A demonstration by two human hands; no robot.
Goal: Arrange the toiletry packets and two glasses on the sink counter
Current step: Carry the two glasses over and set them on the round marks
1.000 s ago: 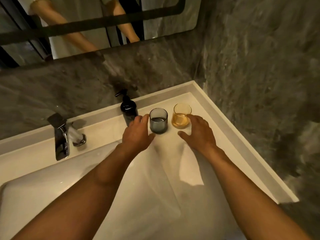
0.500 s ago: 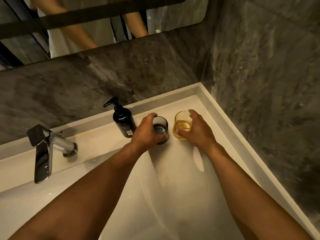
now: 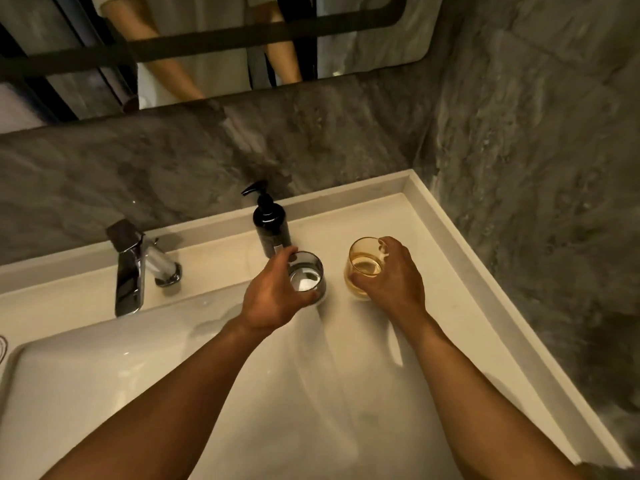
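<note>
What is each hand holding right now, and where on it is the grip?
The left hand grips the grey glass around its side wall. The right hand grips the amber glass around its side, fingertips at the rim.

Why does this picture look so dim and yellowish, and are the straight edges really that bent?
Head view: warm, low light tints the white counter yellowish; both hands cast soft shadows toward the camera; the faucet shows bright glare; the wide-angle lens bows the mirror frame and counter edges; the stone wall on the right looks smeared.

Two glasses, grey glass (image 3: 306, 276) in my left fingers, amber glass (image 3: 363, 263) in my right; one pump bottle (image 3: 270, 225); one faucet (image 3: 133, 268).
</note>
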